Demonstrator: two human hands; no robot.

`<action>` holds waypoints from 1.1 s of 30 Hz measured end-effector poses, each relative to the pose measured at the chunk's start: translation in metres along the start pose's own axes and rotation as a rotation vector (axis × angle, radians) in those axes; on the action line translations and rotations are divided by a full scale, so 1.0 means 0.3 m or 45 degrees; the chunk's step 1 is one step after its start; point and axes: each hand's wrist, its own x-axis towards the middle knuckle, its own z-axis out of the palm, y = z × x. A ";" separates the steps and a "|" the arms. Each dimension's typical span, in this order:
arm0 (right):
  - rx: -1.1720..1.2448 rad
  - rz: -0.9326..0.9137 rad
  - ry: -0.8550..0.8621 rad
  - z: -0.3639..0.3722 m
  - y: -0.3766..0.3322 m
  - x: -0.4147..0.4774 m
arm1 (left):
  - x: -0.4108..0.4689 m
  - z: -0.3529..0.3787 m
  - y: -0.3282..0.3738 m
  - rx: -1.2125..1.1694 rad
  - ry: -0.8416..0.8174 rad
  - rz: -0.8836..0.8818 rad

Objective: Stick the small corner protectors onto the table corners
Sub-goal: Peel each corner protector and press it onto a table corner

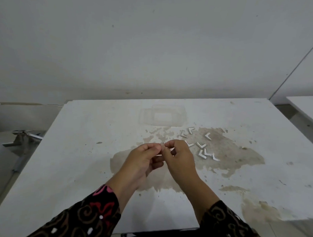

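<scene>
Over the middle of the stained white table (80,151), my left hand (143,158) and my right hand (179,158) meet fingertip to fingertip. Between them they pinch one small clear corner protector (162,147), which is mostly hidden by the fingers. Several more L-shaped protectors (202,146) lie scattered on the table just right of my hands, over a brown stain. The table's far left corner (71,102) and near right corner (283,219) are in view.
A clear plastic container (163,116) sits at the back middle of the table. A metal bracket or stand (25,135) stands off the table's left edge. Another white table (307,107) shows at the right. A white wall rises behind.
</scene>
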 end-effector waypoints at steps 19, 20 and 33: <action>-0.054 -0.279 0.051 -0.091 -0.187 -0.094 | -0.107 0.032 0.124 -0.077 -0.086 0.245; 0.024 -0.215 0.081 -0.108 -0.194 -0.087 | -0.109 0.032 0.132 -0.090 -0.075 0.245; 0.400 -0.025 0.027 -0.156 -0.242 -0.077 | -0.145 0.032 0.157 -0.068 -0.166 0.283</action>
